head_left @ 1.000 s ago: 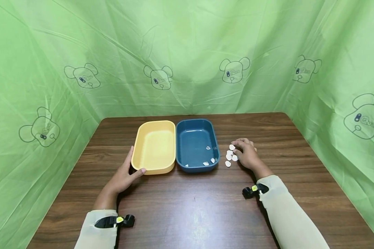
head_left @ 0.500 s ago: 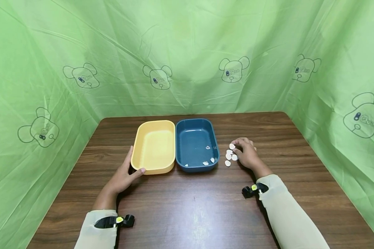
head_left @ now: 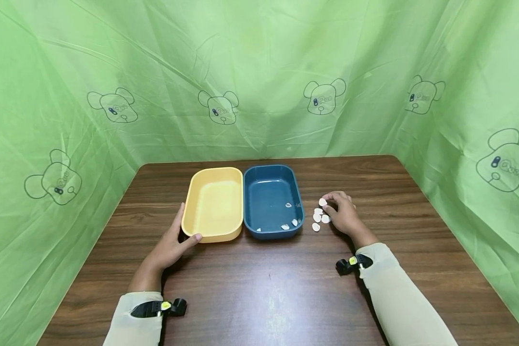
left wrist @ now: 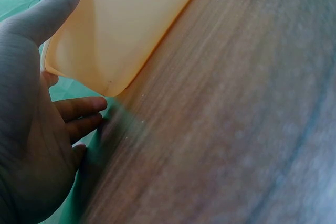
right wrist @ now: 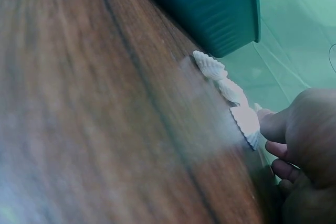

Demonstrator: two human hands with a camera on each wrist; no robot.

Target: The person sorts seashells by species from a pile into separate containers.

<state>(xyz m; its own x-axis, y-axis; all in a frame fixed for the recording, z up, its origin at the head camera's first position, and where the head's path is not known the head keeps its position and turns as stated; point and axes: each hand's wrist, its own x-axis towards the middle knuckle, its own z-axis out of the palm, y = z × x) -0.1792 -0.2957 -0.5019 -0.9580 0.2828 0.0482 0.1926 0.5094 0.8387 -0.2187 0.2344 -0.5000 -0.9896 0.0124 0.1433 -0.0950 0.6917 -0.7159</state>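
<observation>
Shell [head_left: 322, 202] pinched in our right hand [head_left: 343, 215] has shifted slightly, right of blue tray [head_left: 268, 190]; likely secured, separating from loose shells [head_left: 317, 218]; our left hand [head_left: 170, 246] grips yellow tray [head_left: 214, 199]

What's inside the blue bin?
At least four shells show in the bin: three towards the right, one at the near left. That last one looks partly covered by the near rim, which hides whatever lies just behind it.
</observation>
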